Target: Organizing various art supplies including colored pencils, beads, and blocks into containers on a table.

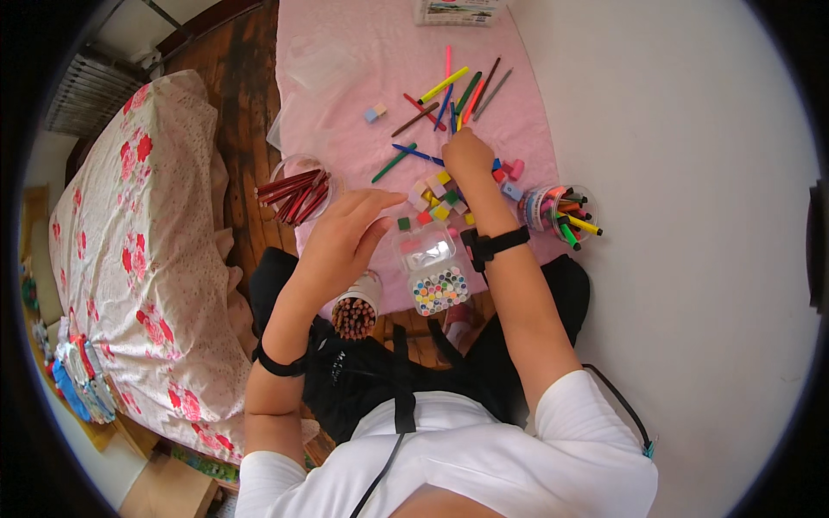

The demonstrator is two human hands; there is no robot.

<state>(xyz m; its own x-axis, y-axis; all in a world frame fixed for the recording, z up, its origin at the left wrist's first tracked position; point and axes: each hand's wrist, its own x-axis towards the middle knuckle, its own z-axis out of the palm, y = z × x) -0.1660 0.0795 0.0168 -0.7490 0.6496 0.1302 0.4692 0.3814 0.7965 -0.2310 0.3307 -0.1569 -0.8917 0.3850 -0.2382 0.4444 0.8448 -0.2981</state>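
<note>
My right hand (467,154) reaches over scattered felt-tip pens and pencils on the pink cloth; its fingers are curled at the lower end of a yellow pen (459,122), and whether they grip it is hidden. Just below lie small coloured cubes (442,194), some under my right wrist. My left hand (356,226) hovers left of the cubes, fingers extended and thumb apart, holding nothing. A yellow marker (443,85), a dark green pen (467,94) and a blue pen (418,153) lie near my right hand. Two joined or touching cubes (375,113) lie farther left.
A round container of dark red pencils (299,194) stands left, a tub of markers (550,208) lies right. Nearer me are a cup of pencils (355,311) and an open clear box of small multicoloured pieces (440,291). A clear container (456,13) stands at the far end; a white wall (667,194) borders the right.
</note>
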